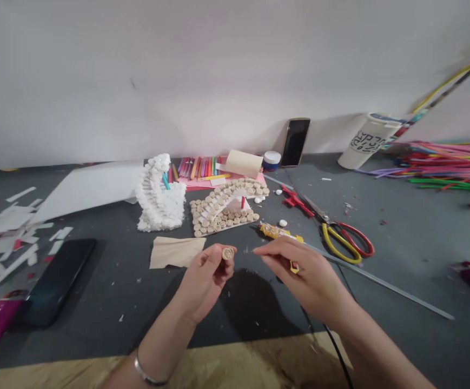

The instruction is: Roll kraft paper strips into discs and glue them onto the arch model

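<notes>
The left hand (206, 278) pinches a small tan roll (227, 254) between thumb and fingers, one round end visible, above the dark table (113, 281). The right hand (305, 270), near it, has thumb and forefinger drawn narrow; whether they grip anything cannot be told. Beyond lie a yellow glue gun (275, 231), partly hidden by the right hand, and a tan sheet (173, 252), near the left. Farther back, an arched model (218, 204) with round tan pieces stands beside a white model (157, 210).
</notes>
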`<state>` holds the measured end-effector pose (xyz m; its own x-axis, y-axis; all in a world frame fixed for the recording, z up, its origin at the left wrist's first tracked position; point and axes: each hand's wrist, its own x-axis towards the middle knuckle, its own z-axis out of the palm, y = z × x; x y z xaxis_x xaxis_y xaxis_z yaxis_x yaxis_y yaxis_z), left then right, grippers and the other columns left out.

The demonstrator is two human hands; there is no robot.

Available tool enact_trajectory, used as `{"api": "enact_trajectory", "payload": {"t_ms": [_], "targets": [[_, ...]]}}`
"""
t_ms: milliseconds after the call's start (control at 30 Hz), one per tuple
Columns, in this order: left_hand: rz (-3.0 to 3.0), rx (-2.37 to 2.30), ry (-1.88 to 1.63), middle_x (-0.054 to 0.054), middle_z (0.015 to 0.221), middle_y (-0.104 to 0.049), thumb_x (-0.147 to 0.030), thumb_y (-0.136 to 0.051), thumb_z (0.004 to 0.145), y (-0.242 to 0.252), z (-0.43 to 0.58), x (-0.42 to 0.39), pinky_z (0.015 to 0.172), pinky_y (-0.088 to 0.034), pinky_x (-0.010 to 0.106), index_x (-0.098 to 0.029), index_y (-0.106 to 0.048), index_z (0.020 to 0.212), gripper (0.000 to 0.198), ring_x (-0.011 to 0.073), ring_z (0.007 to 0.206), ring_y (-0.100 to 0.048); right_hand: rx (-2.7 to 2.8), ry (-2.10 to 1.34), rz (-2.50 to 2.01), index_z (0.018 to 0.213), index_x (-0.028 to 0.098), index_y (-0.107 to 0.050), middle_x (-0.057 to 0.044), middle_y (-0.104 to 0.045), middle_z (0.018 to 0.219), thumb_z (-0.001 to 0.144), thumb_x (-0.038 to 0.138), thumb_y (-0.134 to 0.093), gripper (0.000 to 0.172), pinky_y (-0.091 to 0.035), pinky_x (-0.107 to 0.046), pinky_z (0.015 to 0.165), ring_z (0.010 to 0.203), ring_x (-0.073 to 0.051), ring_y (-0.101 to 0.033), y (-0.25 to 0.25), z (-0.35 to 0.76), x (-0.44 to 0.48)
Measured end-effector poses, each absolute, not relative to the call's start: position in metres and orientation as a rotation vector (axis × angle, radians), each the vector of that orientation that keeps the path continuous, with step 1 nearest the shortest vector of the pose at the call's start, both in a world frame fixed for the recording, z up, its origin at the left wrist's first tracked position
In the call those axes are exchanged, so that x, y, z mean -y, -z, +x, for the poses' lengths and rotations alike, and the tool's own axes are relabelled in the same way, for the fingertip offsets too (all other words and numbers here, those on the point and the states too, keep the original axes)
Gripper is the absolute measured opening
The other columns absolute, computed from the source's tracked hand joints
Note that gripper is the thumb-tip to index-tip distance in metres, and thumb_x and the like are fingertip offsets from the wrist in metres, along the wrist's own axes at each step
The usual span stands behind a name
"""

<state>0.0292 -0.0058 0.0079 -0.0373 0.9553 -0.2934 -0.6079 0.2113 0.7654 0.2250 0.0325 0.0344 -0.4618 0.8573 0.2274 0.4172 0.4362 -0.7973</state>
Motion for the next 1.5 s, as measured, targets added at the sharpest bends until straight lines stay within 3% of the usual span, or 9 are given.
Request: {"api": "enact_trajectory", "payload": {"t_ms": [267, 467, 700, 833, 1033, 1233, 1500], "targets": [[0.372, -0.787, -1.207, 0.001, 0.065, -0.053, -0.049, -0.081, 0.069, -0.009, 0.034, 0.013, 0.05, -0.033, 0.017, -0.009, -0.067, 0.072, 0.043, 0.0062, 0.056, -0.044, 1.963, -1.229, -1.083, 0.112, 0.029, -0.072, -0.004, -0.065, 0.092, 0.085, 0.031, -0.06, 0.029, -0.046, -0.029, 0.066, 0.076, -0.016, -0.058, -0.035, 0.206, -0.036], [0.371, -0.744, -1.17, 0.001, 0.064, -0.054, -0.045, -0.082, 0.069, -0.006, 0.039, 0.016, 0.056, -0.038, 0.019, -0.01, -0.065, 0.067, 0.039, 0.007, 0.059, -0.046, 1.912, -1.364, -1.031, 0.102, 0.032, -0.076, -0.003, -0.061, 0.086, 0.083, 0.038, -0.065, 0.023, -0.046, -0.03, 0.066, 0.072, -0.015, -0.054, -0.037, 0.202, -0.033], [0.44, -0.756, -1.107, -0.001, 0.06, -0.051, -0.054, -0.083, 0.062, -0.005, 0.04, 0.019, 0.052, -0.032, 0.019, -0.01, -0.062, 0.066, 0.049, 0.0051, 0.054, -0.04, 1.933, -1.41, -0.99, 0.093, 0.029, -0.075, -0.002, -0.059, 0.088, 0.085, 0.038, -0.066, 0.016, -0.047, -0.03, 0.073, 0.075, -0.014, -0.053, -0.039, 0.204, -0.03], [0.429, -0.798, -1.084, -0.002, 0.062, -0.05, -0.058, -0.081, 0.061, -0.006, 0.043, 0.021, 0.053, -0.033, 0.018, -0.012, -0.06, 0.067, 0.051, 0.0051, 0.054, -0.041, 1.919, -1.421, -0.986, 0.084, 0.023, -0.069, -0.003, -0.057, 0.091, 0.084, 0.041, -0.066, 0.017, -0.048, -0.031, 0.077, 0.082, -0.016, -0.054, -0.039, 0.203, -0.026], [0.383, -0.879, -1.062, -0.002, 0.064, -0.051, -0.063, -0.081, 0.057, -0.005, 0.045, 0.021, 0.051, -0.034, 0.018, -0.012, -0.063, 0.073, 0.056, 0.0055, 0.055, -0.043, 1.815, -1.544, -0.896, 0.09, 0.023, -0.065, -0.003, -0.058, 0.093, 0.086, 0.038, -0.065, 0.016, -0.052, -0.029, 0.075, 0.085, -0.015, -0.058, -0.034, 0.2, -0.022], [0.406, -0.88, -1.086, -0.001, 0.065, -0.053, -0.065, -0.074, 0.066, 0.001, 0.047, 0.022, 0.054, -0.034, 0.02, -0.014, -0.063, 0.076, 0.053, 0.0069, 0.056, -0.045, 1.616, -1.654, -0.866, 0.086, 0.022, -0.06, -0.007, -0.066, 0.104, 0.087, 0.038, -0.065, 0.018, -0.054, -0.033, 0.081, 0.091, -0.017, -0.064, -0.031, 0.198, -0.02], [0.51, -0.975, -1.061, -0.002, 0.059, -0.049, -0.067, -0.07, 0.07, -0.007, 0.047, 0.02, 0.051, -0.025, 0.023, -0.015, -0.062, 0.072, 0.052, 0.0076, 0.051, -0.041, 1.663, -1.359, -1.157, 0.084, 0.021, -0.057, -0.007, -0.072, 0.092, 0.079, 0.049, -0.071, 0.032, -0.052, -0.032, 0.074, 0.082, -0.019, -0.066, -0.031, 0.225, -0.066]]}}
